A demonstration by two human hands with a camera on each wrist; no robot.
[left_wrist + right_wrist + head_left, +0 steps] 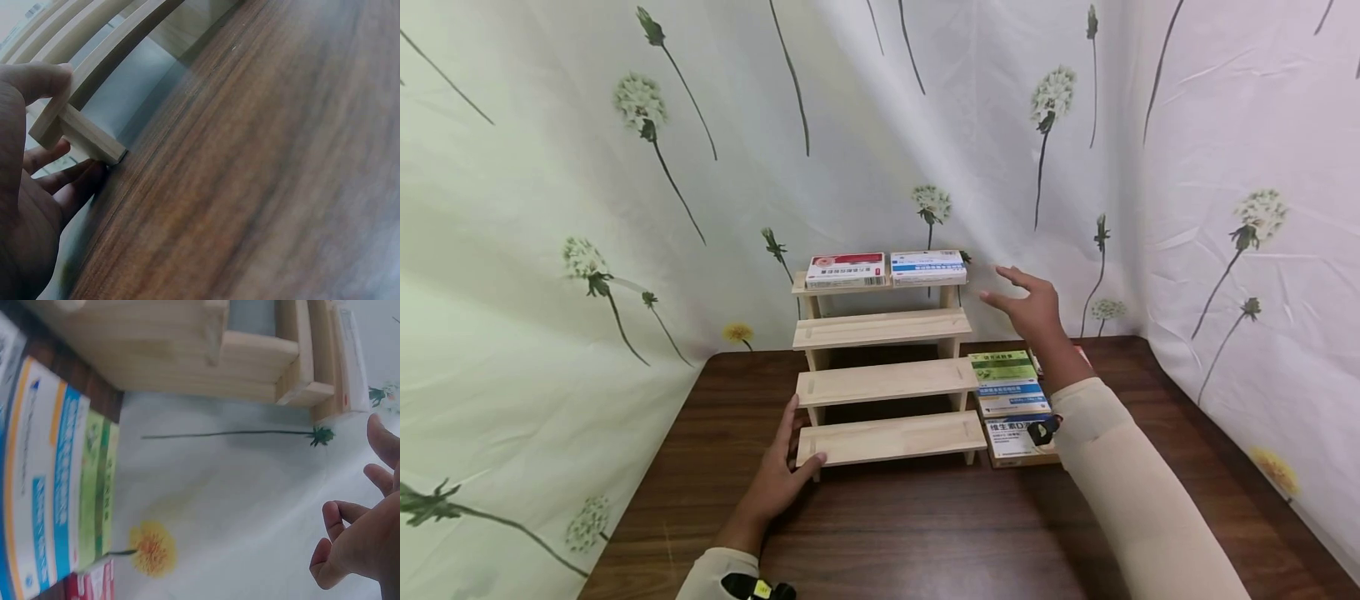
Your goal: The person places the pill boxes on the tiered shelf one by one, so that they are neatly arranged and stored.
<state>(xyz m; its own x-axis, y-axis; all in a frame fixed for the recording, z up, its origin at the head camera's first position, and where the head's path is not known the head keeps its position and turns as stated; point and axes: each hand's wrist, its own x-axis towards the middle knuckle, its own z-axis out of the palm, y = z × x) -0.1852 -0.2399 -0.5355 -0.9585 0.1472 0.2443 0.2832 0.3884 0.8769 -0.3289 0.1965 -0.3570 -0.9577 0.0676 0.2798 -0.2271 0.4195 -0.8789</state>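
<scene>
A four-step wooden display rack (887,380) stands on the table. My left hand (780,477) holds its lower left end; in the left wrist view the thumb (47,78) lies on the lowest board (112,69) and the other fingers are behind the end. On the top step lie two medicine boxes side by side: a red-and-white medicine box (846,271) and a blue-and-white medicine box (928,267). To the right of the top step my right hand (1033,310) hovers with fingers spread and nothing in it, apart from the blue-and-white box.
Right of the rack, more medicine boxes lie on the brown wooden table (925,533): a green box (1003,365), a blue-and-white box (1011,400) and a vitamin D box (1011,442). A red box (94,581) lies behind them. A flower-print curtain (865,167) encloses the table.
</scene>
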